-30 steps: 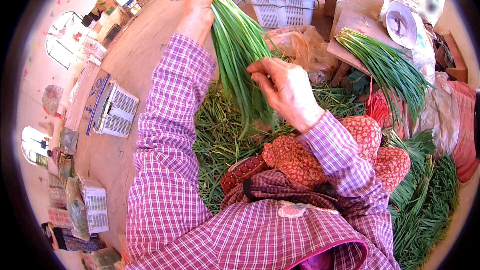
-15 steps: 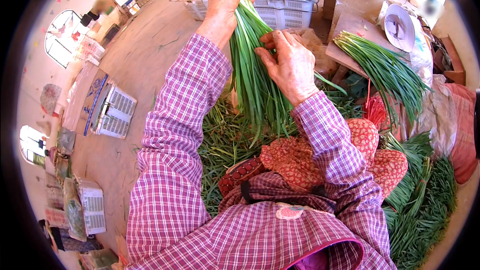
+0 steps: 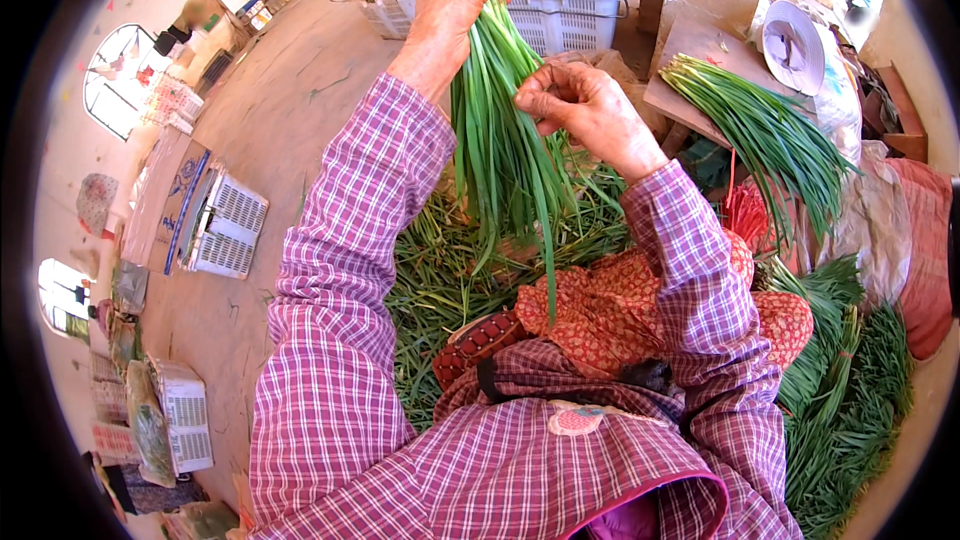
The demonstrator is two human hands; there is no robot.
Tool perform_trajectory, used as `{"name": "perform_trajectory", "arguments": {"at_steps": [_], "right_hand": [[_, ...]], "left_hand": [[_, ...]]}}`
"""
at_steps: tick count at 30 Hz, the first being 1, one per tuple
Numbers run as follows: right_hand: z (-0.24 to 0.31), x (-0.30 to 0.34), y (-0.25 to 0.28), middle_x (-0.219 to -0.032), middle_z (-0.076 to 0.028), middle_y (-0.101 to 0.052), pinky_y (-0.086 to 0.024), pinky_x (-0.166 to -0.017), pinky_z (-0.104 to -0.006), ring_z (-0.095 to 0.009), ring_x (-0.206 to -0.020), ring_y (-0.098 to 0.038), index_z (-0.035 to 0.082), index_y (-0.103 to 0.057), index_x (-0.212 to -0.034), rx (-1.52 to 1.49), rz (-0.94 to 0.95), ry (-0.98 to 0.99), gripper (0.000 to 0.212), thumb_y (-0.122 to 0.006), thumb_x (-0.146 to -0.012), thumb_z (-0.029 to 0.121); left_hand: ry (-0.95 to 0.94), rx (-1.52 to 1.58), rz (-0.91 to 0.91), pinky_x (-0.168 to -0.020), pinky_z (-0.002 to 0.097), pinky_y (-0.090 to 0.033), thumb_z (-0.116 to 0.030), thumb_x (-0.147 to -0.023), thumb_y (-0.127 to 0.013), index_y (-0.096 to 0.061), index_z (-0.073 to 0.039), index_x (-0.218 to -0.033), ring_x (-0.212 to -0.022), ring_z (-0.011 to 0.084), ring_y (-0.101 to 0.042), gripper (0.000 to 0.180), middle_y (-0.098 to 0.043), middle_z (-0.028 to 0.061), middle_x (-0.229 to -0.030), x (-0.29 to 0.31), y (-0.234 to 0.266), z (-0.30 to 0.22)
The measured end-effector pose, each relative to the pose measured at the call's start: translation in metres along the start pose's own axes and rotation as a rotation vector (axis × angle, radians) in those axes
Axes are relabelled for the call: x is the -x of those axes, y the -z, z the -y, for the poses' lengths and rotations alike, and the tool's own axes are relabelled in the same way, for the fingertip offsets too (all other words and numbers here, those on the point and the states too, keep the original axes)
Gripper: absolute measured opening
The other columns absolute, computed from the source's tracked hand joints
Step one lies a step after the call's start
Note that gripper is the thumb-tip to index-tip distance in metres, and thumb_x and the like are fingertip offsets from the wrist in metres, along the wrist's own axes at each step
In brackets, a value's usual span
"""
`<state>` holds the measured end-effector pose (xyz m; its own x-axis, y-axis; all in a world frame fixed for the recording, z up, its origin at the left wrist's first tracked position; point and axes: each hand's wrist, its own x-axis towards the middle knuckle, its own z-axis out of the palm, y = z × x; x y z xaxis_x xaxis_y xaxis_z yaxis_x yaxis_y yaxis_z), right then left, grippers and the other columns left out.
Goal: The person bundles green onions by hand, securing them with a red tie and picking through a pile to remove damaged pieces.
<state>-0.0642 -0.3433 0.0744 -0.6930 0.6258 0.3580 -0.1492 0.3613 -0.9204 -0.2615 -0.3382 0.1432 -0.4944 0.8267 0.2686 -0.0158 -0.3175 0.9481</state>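
A bunch of garlic chives (image 3: pixel 497 110) hangs upside down in front of me, pale stem ends up and long green leaves trailing down. My left hand (image 3: pixel 455 10) is wrapped round it just below the stem ends. At the bunch's right edge my right hand (image 3: pixel 590 110) is closed in a pinch, thumb and forefinger against a leaf; the exact hold is partly hidden. One long leaf dangles lower than the others, down to my red patterned trouser leg (image 3: pixel 585 310). Loose chives and leaf scraps (image 3: pixel 430 280) lie heaped on the floor beneath.
Another chive bunch (image 3: pixel 760 130) rests on a low wooden board (image 3: pixel 705 45) at right, beside a pale hat (image 3: pixel 793 45). Tied bunches (image 3: pixel 850 420) lie at lower right. White crates (image 3: pixel 565 20) are stacked ahead; another crate (image 3: pixel 228 225) stands at left. Red ties (image 3: pixel 745 215) hang below the board.
My right hand has shifted slightly right, out to the bunch's edge, and its fingers have drawn into a pinch. A long leaf now hangs apart. My left hand keeps its grip.
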Motion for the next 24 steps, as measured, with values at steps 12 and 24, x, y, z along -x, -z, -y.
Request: {"name": "perform_trajectory", "arguments": {"at_steps": [12, 24], "right_hand": [[0.010, 0.002, 0.036, -0.074, 0.006, -0.059, -0.042, -0.060, -0.0206, -0.004, -0.068, -0.055, 0.010, -0.065, -0.090, 0.051, 0.238, -0.079, 0.021, -0.066, -0.091, 0.030], [0.019, 0.017, 0.050, -0.081, 0.003, -0.063, -0.047, -0.060, -0.0230, -0.006, -0.069, -0.057, 0.005, -0.065, -0.095, 0.144, 0.268, -0.134, 0.021, -0.062, -0.092, 0.026]], "left_hand": [[-0.328, -0.277, 0.123, -0.068, 0.0282, -0.056, -0.002, -0.074, -0.080, -0.063, -0.002, -0.109, -0.078, 0.0160, -0.066, 0.039, -0.069, 0.0072, -0.094, 0.011, 0.003, 0.009], [-0.306, -0.260, 0.198, -0.070, 0.0264, -0.056, -0.006, -0.070, -0.085, -0.065, -0.002, -0.102, -0.079, 0.0127, -0.066, 0.039, -0.068, 0.0039, -0.090, 0.011, 0.008, 0.016]]}}
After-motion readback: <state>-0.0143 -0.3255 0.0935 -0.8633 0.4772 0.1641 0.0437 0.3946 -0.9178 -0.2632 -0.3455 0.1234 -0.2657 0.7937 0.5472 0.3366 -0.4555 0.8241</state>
